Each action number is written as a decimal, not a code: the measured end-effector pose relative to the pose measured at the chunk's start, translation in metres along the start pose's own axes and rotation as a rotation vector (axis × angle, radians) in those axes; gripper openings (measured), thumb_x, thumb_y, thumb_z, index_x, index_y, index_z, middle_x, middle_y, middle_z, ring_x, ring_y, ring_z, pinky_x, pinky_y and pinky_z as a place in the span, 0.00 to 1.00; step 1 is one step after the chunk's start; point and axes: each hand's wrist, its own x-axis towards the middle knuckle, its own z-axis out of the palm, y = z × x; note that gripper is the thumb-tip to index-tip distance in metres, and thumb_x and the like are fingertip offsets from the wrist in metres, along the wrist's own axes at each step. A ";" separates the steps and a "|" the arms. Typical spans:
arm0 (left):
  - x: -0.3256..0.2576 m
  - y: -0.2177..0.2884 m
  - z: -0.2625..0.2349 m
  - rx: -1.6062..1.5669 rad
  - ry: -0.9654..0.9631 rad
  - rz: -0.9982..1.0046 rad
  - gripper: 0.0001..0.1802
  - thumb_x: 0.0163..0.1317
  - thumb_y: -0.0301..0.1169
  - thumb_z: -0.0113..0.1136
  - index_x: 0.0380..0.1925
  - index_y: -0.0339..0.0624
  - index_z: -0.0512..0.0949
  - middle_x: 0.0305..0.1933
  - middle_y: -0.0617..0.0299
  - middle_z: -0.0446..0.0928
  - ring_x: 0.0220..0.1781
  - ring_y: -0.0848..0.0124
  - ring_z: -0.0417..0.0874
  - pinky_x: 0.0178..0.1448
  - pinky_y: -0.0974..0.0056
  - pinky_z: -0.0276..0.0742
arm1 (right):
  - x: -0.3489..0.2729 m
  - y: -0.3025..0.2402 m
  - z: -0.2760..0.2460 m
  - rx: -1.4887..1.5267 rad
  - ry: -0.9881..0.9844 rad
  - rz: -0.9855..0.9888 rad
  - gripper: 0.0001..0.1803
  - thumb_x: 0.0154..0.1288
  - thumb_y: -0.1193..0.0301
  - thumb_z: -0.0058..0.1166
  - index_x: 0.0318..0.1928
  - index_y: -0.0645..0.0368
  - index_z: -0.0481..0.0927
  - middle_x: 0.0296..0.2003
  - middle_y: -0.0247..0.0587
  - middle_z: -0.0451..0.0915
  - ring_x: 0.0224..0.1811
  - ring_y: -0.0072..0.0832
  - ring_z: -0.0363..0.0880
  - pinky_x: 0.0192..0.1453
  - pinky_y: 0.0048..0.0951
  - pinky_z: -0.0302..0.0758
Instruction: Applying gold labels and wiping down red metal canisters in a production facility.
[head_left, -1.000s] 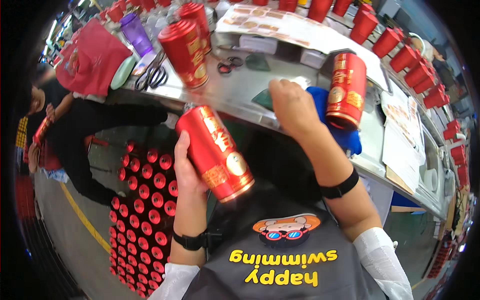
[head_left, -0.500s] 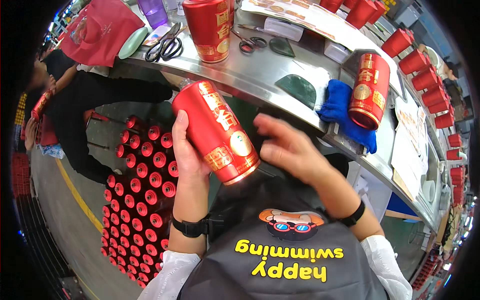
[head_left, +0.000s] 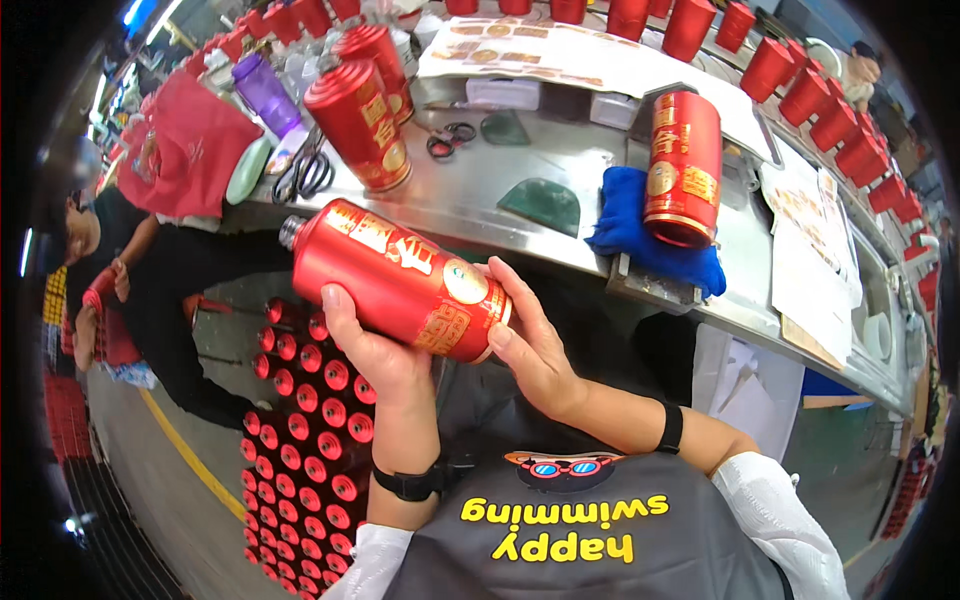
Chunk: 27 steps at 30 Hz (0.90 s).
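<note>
A red bottle [head_left: 375, 275] with gold labels lies tilted in front of me, its threaded neck bare and pointing up left. My left hand [head_left: 380, 350] grips it from below, thumb on the near side; the other fingers are hidden behind it. At the bottle's base, my right hand [head_left: 545, 355] has its thumb and fingers closed around the lower edge. On the bench to the right, a similar red bottle [head_left: 685, 150] leans on a folded blue cloth [head_left: 635, 225]. Another red bottle [head_left: 362, 125] stands upright at the bench's left part.
The metal bench [head_left: 450, 200] carries black scissors [head_left: 303, 178], smaller scissors [head_left: 450, 140], green scraper-like pieces [head_left: 540, 205] and printed sheets [head_left: 520, 52]. Many red bottles [head_left: 300, 425] stand on the floor at left. A seated person [head_left: 130, 250] at left holds a red bottle.
The bottle has tipped closer to level, neck swinging left. My right hand, which was apart and blurred, now holds the base. The head view has shifted slightly.
</note>
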 end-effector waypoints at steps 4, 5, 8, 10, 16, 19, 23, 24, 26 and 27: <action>0.004 0.001 0.021 0.070 -0.064 0.112 0.39 0.61 0.59 0.51 0.60 0.37 0.65 0.57 0.51 0.72 0.57 0.57 0.76 0.61 0.51 0.72 | 0.020 0.003 0.005 0.227 0.161 -0.030 0.27 0.75 0.66 0.38 0.69 0.69 0.57 0.63 0.49 0.66 0.66 0.32 0.64 0.70 0.29 0.59; 0.005 0.001 0.027 0.096 -0.081 0.161 0.40 0.61 0.59 0.52 0.61 0.37 0.64 0.57 0.51 0.71 0.57 0.57 0.75 0.61 0.51 0.72 | 0.026 0.000 0.006 0.323 0.184 -0.001 0.26 0.76 0.66 0.36 0.68 0.70 0.59 0.62 0.48 0.68 0.65 0.30 0.65 0.69 0.28 0.60; 0.004 0.003 0.040 0.181 -0.114 0.308 0.40 0.60 0.58 0.52 0.62 0.38 0.63 0.58 0.52 0.70 0.57 0.58 0.75 0.61 0.52 0.72 | 0.043 -0.017 0.011 0.434 0.260 0.027 0.22 0.78 0.65 0.34 0.62 0.69 0.67 0.58 0.47 0.73 0.60 0.28 0.71 0.66 0.27 0.65; 0.003 0.007 0.055 0.237 -0.159 0.401 0.41 0.60 0.59 0.53 0.61 0.38 0.63 0.59 0.52 0.69 0.57 0.58 0.75 0.60 0.52 0.73 | 0.054 -0.023 0.013 0.503 0.299 0.073 0.22 0.78 0.64 0.33 0.59 0.69 0.69 0.56 0.47 0.74 0.58 0.28 0.72 0.65 0.28 0.67; 0.008 0.015 0.059 -0.010 -0.102 0.260 0.37 0.65 0.59 0.45 0.60 0.38 0.64 0.56 0.52 0.72 0.55 0.59 0.77 0.58 0.53 0.75 | 0.038 -0.025 0.020 0.151 0.233 -0.223 0.26 0.78 0.64 0.31 0.68 0.70 0.58 0.66 0.52 0.65 0.68 0.33 0.63 0.71 0.30 0.58; 0.009 0.015 0.062 -0.013 -0.089 0.257 0.37 0.65 0.59 0.45 0.60 0.38 0.65 0.56 0.52 0.72 0.55 0.59 0.77 0.58 0.53 0.75 | 0.031 -0.025 0.016 -0.007 0.155 -0.290 0.31 0.76 0.65 0.31 0.72 0.71 0.47 0.71 0.54 0.56 0.73 0.37 0.55 0.74 0.32 0.51; 0.003 0.016 0.059 -0.018 -0.058 0.216 0.38 0.64 0.59 0.46 0.60 0.38 0.64 0.56 0.52 0.72 0.56 0.59 0.77 0.59 0.52 0.75 | 0.027 -0.026 0.014 -0.072 0.125 -0.268 0.32 0.75 0.65 0.32 0.72 0.70 0.46 0.71 0.54 0.55 0.73 0.37 0.55 0.74 0.33 0.52; 0.005 0.015 0.057 -0.029 -0.031 0.227 0.38 0.63 0.60 0.47 0.61 0.38 0.64 0.57 0.52 0.71 0.57 0.58 0.76 0.59 0.52 0.74 | 0.029 -0.025 0.012 -0.016 0.101 -0.256 0.33 0.75 0.66 0.33 0.73 0.69 0.44 0.71 0.53 0.53 0.73 0.36 0.55 0.74 0.33 0.52; 0.001 0.012 0.059 -0.002 -0.051 0.248 0.39 0.63 0.59 0.48 0.61 0.38 0.64 0.58 0.52 0.71 0.57 0.58 0.76 0.59 0.52 0.74 | 0.033 -0.024 0.015 0.127 0.142 -0.260 0.29 0.76 0.66 0.31 0.71 0.69 0.51 0.68 0.53 0.60 0.70 0.34 0.60 0.73 0.34 0.56; 0.000 0.011 0.060 0.013 -0.061 0.260 0.39 0.63 0.59 0.48 0.61 0.38 0.64 0.59 0.52 0.71 0.57 0.57 0.76 0.60 0.52 0.74 | 0.036 -0.025 0.015 0.207 0.164 -0.207 0.27 0.76 0.66 0.31 0.69 0.70 0.54 0.66 0.52 0.62 0.69 0.34 0.62 0.72 0.34 0.58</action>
